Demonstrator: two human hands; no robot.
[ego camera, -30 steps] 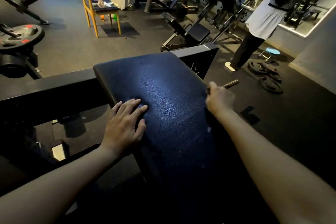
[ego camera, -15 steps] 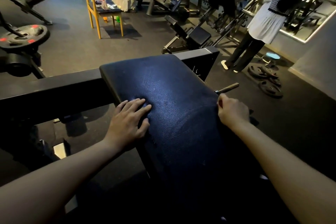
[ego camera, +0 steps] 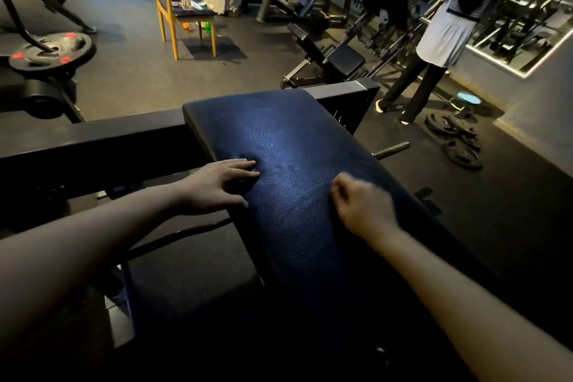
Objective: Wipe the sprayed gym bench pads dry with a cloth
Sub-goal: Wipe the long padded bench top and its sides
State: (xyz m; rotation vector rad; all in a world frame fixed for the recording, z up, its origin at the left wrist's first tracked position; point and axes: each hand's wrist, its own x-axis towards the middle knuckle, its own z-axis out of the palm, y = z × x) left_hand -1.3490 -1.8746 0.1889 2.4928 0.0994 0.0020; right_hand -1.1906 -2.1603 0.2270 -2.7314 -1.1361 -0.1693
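At the far left a weight plate (ego camera: 46,53) lies on the floor, and a yellow chair (ego camera: 169,6) stands further back, neither part of the job. Nearer, a black frame bar (ego camera: 93,146) runs across to the pad's left edge. The left hand (ego camera: 217,186) rests there, fingers straight and close together, their tips flat on the pad (ego camera: 297,146) while the palm hangs over the edge; it seems to be steadying, not wiping. The pad, dark blue and grained, slopes from the top centre down toward the viewer between the two arms. A pale sheen sits in its middle, between the hands; whether that is leftover spray or only lamp glare I cannot tell, and no droplets or streaks read clearly. The right hand (ego camera: 362,208) lies on the pad's right half with fingers curled under, blurred as if moving. No cloth shows, so I cannot tell whether it is bunching one or is simply closed. To the right, a steel peg (ego camera: 391,149) sticks out from under the pad, and a standing person (ego camera: 443,37) faces the machines. By my reading the wipe is midway at best: the near end lies in deep shadow and cannot be judged, and any other pads remain.
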